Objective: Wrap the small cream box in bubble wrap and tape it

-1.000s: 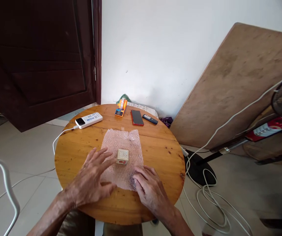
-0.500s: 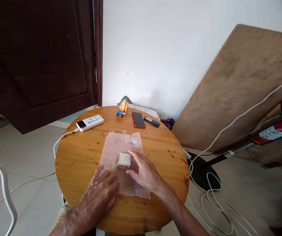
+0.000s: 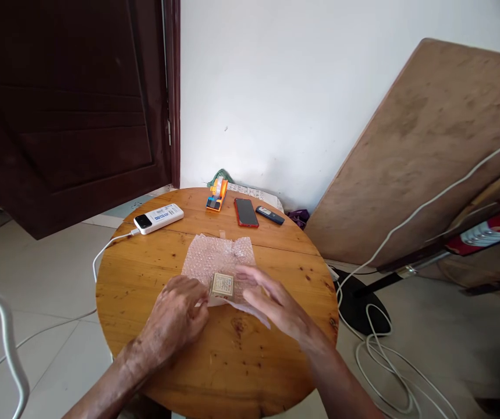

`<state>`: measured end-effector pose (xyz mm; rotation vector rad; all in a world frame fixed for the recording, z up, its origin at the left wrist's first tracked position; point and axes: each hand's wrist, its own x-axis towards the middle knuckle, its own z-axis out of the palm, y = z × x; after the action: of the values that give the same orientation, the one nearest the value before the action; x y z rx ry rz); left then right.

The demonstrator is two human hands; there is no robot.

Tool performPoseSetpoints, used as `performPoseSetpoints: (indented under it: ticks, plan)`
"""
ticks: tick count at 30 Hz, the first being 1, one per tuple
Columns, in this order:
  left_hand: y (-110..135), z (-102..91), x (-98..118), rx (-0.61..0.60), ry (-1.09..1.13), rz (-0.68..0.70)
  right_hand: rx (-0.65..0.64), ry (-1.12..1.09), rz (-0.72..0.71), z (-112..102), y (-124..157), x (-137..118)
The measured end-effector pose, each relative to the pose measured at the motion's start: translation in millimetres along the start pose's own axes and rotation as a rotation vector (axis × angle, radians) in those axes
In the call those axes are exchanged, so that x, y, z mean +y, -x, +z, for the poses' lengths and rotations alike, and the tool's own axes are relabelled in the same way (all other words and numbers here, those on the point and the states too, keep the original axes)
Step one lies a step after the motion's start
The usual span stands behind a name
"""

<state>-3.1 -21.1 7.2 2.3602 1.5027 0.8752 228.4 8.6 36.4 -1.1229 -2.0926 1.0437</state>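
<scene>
You can't read any words here for sure. The small box [image 3: 222, 285] has tiny print on its top, too small for you to make out. The white gadget [image 3: 159, 219] has blue marks, and the pale sheet [image 3: 256, 192] has dark ones, both too blurry.

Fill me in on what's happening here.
A small box sits on bubble wrap on a round wooden table. The person's left hand is at the wrap's near left edge, its grip hidden; the right hand is open beside the box. The wrap's near edge is raised in front of the box.
</scene>
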Motion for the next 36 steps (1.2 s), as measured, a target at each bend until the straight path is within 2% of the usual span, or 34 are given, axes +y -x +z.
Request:
performPoseSetpoints:
  ticks: [2,6,11,14,17,24,31,36]
  plan:
    - [-12.0,-0.1,-3.2,0.006,0.038,-0.036,-0.003,0.042,0.031,-4.8,8.4,-8.3]
    - [-23.7,3.6,-10.0,-0.014,0.155,-0.127,0.114,0.255,0.079,2.8,8.2,-9.9]
    - [-26.1,8.1,-16.5,-0.013,0.389,-0.175,0.085,0.036,0.058,4.2,-11.5,3.0]
    - [-30.4,12.2,-17.9,-0.039,0.539,-0.308,0.023,-0.078,0.098,-1.2,-19.3,6.1]
    - [-36.8,17.2,-17.9,-0.047,0.635,-0.384,0.023,-0.111,0.138,-3.0,-22.7,8.2]
    - [-37.0,21.3,-14.5,-0.057,0.665,-0.356,0.087,-0.127,0.26,9.5,-16.1,12.5]
    - [-21.9,24.9,-7.9,0.021,0.716,-0.387,0.199,-0.164,0.222,25.7,-2.6,12.8]
    - [-19.2,25.8,-4.7,0.041,0.739,-0.426,0.216,-0.31,0.307,29.8,0.5,14.2]
